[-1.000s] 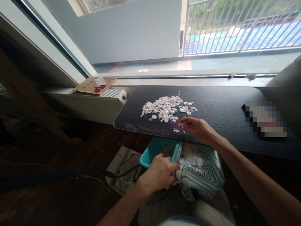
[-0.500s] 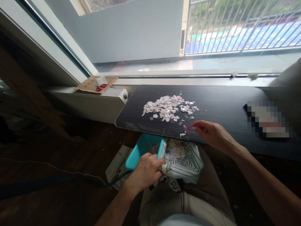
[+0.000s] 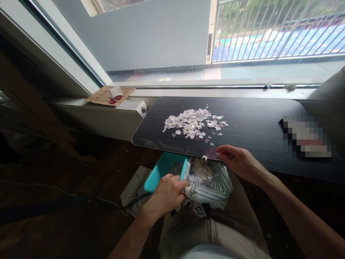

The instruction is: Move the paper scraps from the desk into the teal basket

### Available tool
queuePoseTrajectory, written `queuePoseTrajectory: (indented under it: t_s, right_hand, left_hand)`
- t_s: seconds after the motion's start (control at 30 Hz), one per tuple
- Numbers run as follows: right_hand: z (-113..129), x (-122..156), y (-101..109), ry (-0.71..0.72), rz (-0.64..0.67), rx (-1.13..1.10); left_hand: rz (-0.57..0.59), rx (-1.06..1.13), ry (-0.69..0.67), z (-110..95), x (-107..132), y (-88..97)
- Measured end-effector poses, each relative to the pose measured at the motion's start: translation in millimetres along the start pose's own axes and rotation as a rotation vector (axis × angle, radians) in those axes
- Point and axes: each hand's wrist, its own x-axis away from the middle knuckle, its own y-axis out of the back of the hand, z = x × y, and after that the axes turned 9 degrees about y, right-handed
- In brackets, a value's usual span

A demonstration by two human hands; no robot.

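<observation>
My right hand (image 3: 238, 161) is closed on a thin, see-through pink disc (image 3: 212, 153) lying at the near edge of the black tabletop (image 3: 258, 115). Beside the disc, a white paper scrap (image 3: 204, 157) sits on that edge. My left hand (image 3: 170, 193) is wrapped round the near rim of a teal plastic bin (image 3: 162, 166) and the edge of a white cloth bag (image 3: 208, 194) with black lines. White scraps (image 3: 201, 172) fill the bag's mouth, just below the table edge. A pile of small whitish paper pieces (image 3: 188, 121) is spread on the tabletop.
On the sill at the left, red-handled scissors (image 3: 115, 99) lie on brown cardboard (image 3: 101, 96) above a radiator (image 3: 132, 108). A blurred-out dark object (image 3: 307, 138) rests at the table's right. A cable (image 3: 81, 196) runs over the dark floor. A window stands behind.
My right hand has drawn the pink disc towards me to the table edge, bringing scraps along with it; some no longer show on the tabletop. My left hand holds its place.
</observation>
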Motion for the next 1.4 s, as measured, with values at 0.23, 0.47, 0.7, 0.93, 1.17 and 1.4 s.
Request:
queuePoseTrajectory:
  t_s: [0.23, 0.47, 0.7, 0.93, 1.17, 1.4]
  right_hand:
    - [0.1, -6.6, -5.9, 0.026, 0.002, -0.01]
    - [2.7, -3.7, -6.3, 0.012, 0.01, -0.001]
    - [-19.3, -9.6, 7.6, -0.068, -0.153, 0.043]
    - [-19.7, -19.3, 5.2, -0.039, -0.118, 0.106]
    - [-19.3, -25.6, -0.7, -0.071, -0.161, 0.091]
    - [-16.3, -29.0, -1.3, -0.008, -0.081, 0.022]
  left_hand:
    - [0.003, 0.009, 0.019, 4.0, 1.4, -0.4]
    - [0.015, 0.016, 0.027, 2.5, 1.2, 1.5]
    - [0.057, -0.031, -0.126, -17.0, -11.7, -3.2]
    - [0.079, -0.04, -0.317, -52.1, -33.4, -3.2]
    - [0.055, -0.066, -0.356, -62.9, -37.8, -1.7]
    - [0.061, -0.075, -0.363, -64.9, -39.9, -1.7]
